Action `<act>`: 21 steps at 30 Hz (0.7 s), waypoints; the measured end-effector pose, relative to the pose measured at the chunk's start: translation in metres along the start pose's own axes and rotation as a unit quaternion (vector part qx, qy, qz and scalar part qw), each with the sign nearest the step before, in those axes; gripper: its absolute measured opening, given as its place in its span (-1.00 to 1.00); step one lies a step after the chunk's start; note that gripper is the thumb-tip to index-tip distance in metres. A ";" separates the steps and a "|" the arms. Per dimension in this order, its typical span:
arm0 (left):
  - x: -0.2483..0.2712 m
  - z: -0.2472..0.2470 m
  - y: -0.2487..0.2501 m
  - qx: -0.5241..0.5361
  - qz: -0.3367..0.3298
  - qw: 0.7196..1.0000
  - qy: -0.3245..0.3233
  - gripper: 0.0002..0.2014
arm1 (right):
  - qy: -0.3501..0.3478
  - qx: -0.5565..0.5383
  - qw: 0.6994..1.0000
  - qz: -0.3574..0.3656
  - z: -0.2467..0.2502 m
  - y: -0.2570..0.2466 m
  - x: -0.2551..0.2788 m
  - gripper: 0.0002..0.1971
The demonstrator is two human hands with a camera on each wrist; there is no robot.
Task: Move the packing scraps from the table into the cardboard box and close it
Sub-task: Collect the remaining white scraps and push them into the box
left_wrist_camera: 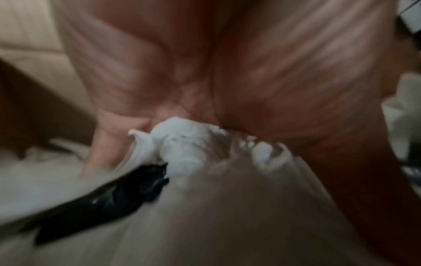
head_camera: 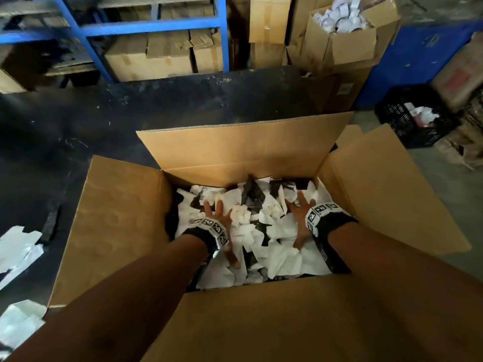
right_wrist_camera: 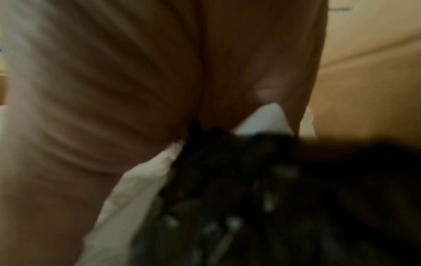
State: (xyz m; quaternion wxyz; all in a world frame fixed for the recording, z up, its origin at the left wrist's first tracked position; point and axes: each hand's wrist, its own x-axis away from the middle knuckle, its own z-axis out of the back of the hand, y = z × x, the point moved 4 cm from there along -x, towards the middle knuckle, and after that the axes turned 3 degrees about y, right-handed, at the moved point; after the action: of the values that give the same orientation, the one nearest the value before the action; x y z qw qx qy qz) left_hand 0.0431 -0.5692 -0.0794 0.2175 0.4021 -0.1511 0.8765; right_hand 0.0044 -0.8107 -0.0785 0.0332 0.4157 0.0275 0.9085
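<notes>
A large cardboard box (head_camera: 122, 226) stands open in front of me, all flaps up or spread. White and black packing scraps (head_camera: 264, 223) fill its bottom. Both hands are inside the box, palms down with fingers spread. My left hand (head_camera: 219, 218) presses flat on the scraps at the left. My right hand (head_camera: 300, 215) presses on them at the right. In the left wrist view the palm (left_wrist_camera: 193, 72) lies against crumpled white paper (left_wrist_camera: 182, 144) and a black strip (left_wrist_camera: 102, 201). The right wrist view is blurred: palm (right_wrist_camera: 114, 90) over white and black scraps (right_wrist_camera: 227, 180).
More white scraps (head_camera: 18, 246) lie on the dark table (head_camera: 78, 131) left of the box. Blue shelving (head_camera: 146, 24) with cartons stands behind. An open carton of white pieces (head_camera: 345, 35) and a black crate (head_camera: 415, 116) sit at the right.
</notes>
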 end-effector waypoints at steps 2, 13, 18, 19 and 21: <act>0.001 -0.007 -0.001 0.016 0.011 1.000 0.004 0.54 | 0.000 0.001 1.000 -0.001 -0.002 -0.001 -0.004 0.75; 0.077 0.076 -0.041 0.135 -0.079 0.959 0.235 0.24 | 0.144 -0.069 0.987 0.026 0.116 -0.051 0.087 0.03; 0.134 0.075 -0.097 0.210 -0.089 0.900 0.371 0.03 | 0.315 -0.064 0.945 0.065 0.165 -0.133 0.139 -0.33; 0.147 0.070 -0.113 0.228 -0.089 0.890 0.385 0.00 | 0.335 -0.077 0.936 0.072 0.171 -0.154 0.147 -0.32; 0.171 0.057 -0.147 0.239 -0.082 0.874 0.414 -0.04 | 0.374 -0.095 0.917 0.099 0.182 -0.201 0.163 -0.39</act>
State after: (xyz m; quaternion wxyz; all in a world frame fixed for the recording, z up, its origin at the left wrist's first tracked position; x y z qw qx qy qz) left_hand 0.0535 -0.4236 0.1014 0.2281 0.0528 0.2008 0.9513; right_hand 0.0438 -0.5925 0.1475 -0.0305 0.0417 -0.0895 0.9946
